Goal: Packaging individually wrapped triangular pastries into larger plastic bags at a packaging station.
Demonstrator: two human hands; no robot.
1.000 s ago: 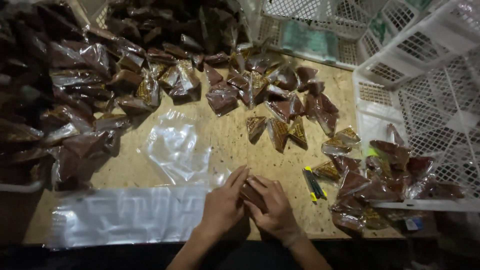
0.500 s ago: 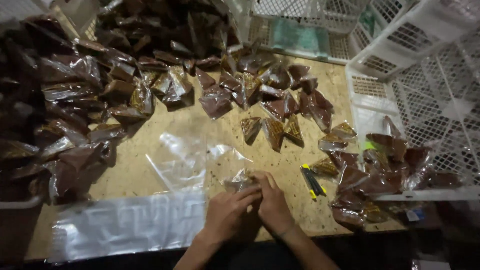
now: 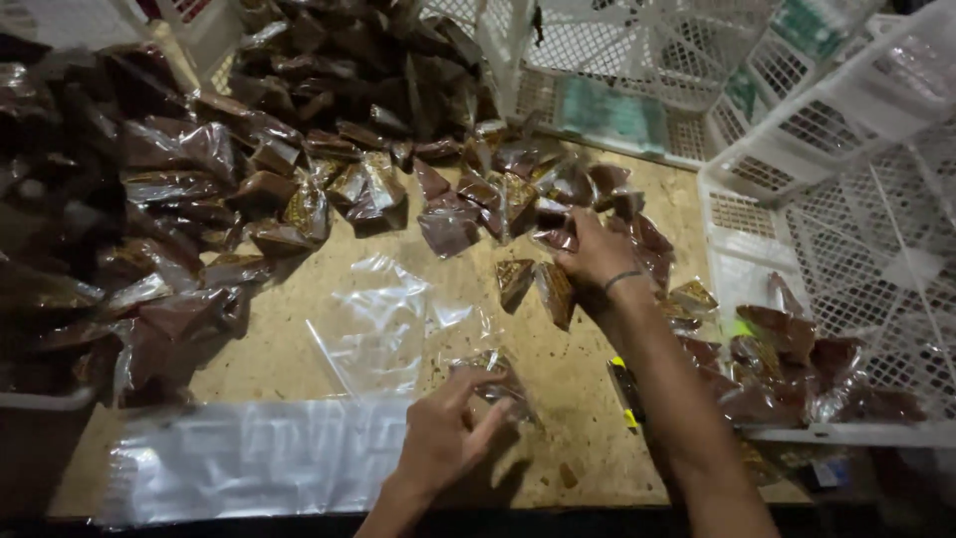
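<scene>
A heap of brown packets (image 3: 149, 199) lies at the left of the wooden surface (image 3: 289, 349), then the left hand (image 3: 448, 433) pinches a clear bag (image 3: 493, 374) near the front edge, and the right hand (image 3: 596, 251) grips a small brown packet (image 3: 556, 239) beside the white crate (image 3: 846, 269).

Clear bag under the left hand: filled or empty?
Partly filled. The clear bag lies flat on the table; its upper part is see-through, and brown packets sit at the end pinched by the left hand.
</scene>
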